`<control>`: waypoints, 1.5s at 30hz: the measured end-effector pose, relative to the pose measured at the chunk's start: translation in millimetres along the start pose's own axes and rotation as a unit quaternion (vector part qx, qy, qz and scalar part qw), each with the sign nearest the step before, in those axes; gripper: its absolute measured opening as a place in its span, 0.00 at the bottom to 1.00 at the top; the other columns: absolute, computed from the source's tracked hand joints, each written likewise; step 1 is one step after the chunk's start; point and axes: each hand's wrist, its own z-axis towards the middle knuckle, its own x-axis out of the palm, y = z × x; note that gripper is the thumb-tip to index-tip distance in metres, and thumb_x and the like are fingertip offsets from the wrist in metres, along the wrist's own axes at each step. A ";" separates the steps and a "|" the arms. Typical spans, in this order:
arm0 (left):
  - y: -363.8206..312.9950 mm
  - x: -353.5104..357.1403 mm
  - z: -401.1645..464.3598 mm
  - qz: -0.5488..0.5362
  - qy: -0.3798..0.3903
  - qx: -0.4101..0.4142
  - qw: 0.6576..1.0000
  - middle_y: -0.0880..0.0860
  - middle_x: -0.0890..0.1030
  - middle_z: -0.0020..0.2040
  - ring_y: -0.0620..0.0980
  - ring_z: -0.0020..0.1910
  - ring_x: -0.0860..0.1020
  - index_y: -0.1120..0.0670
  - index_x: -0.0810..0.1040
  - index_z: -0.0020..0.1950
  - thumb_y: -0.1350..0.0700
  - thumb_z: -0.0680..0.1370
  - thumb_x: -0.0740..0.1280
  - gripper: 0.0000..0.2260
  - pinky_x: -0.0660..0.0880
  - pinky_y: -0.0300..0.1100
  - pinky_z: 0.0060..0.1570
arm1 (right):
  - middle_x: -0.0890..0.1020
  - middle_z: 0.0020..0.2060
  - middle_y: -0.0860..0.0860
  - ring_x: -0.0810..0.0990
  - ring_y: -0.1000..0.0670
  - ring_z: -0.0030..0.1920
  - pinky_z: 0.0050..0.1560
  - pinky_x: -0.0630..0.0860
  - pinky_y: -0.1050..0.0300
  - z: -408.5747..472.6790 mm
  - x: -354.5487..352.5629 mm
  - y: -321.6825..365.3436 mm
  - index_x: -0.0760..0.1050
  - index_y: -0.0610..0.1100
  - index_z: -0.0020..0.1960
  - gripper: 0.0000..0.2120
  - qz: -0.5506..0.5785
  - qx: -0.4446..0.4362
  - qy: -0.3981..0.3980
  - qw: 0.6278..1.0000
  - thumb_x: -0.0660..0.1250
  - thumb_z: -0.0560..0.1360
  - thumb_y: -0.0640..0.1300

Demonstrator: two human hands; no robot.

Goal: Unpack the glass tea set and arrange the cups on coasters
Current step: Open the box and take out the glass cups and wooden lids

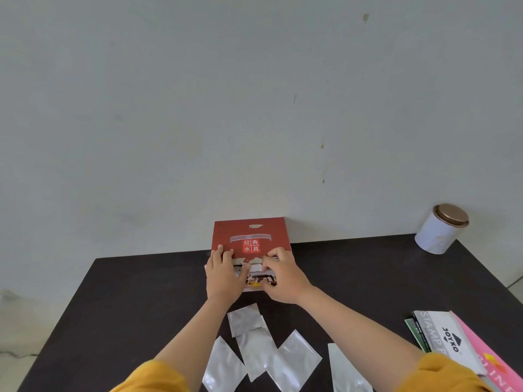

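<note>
A red tea set box (pixel 252 232) with white Chinese characters stands at the far edge of the dark table (pixel 119 301), against the wall. My left hand (pixel 220 274) lies on the box's front left, fingers pressed on the red flap. My right hand (pixel 283 275) grips the front right, fingertips pinching the white strip at the flap's edge. The box looks closed; its contents are hidden. No cups or coasters are in sight.
Several silver foil packets (pixel 294 360) lie on the table near me, between my forearms. A white tin with a bronze lid (pixel 440 229) stands at the far right corner. Stacked boxes, one marked JOYKO (pixel 450 338), and a pink booklet (pixel 486 360) lie at the right edge.
</note>
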 end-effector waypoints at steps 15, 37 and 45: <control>-4.9 -0.2 -11.3 -0.199 -0.046 -0.157 0.966 0.57 0.66 0.68 0.57 0.68 0.67 0.58 0.54 0.75 0.49 0.63 0.80 0.50 0.71 0.56 0.63 | 0.75 0.60 0.56 0.74 0.54 0.63 0.60 0.74 0.57 -11.3 9.5 -8.6 0.62 0.53 0.69 0.28 0.280 0.230 -0.066 0.930 0.70 0.74 0.45; -3.8 -54.9 -67.8 -0.178 -0.120 0.021 0.977 0.52 0.57 0.77 0.51 0.75 0.58 0.54 0.45 0.78 0.42 0.70 0.72 0.48 0.67 0.46 0.65 | 0.69 0.61 0.56 0.69 0.60 0.61 0.62 0.70 0.61 -32.0 -13.3 41.6 0.56 0.50 0.68 0.32 0.267 0.146 -0.206 0.930 0.73 0.72 0.47; 0.6 -59.5 -4.2 -0.122 -0.076 0.111 0.983 0.52 0.51 0.78 0.53 0.76 0.55 0.52 0.38 0.77 0.43 0.76 0.65 0.42 0.66 0.49 0.69 | 0.59 0.73 0.58 0.60 0.56 0.73 0.69 0.64 0.57 19.8 -23.8 27.2 0.50 0.52 0.76 0.41 0.176 0.128 -0.174 0.960 0.70 0.72 0.57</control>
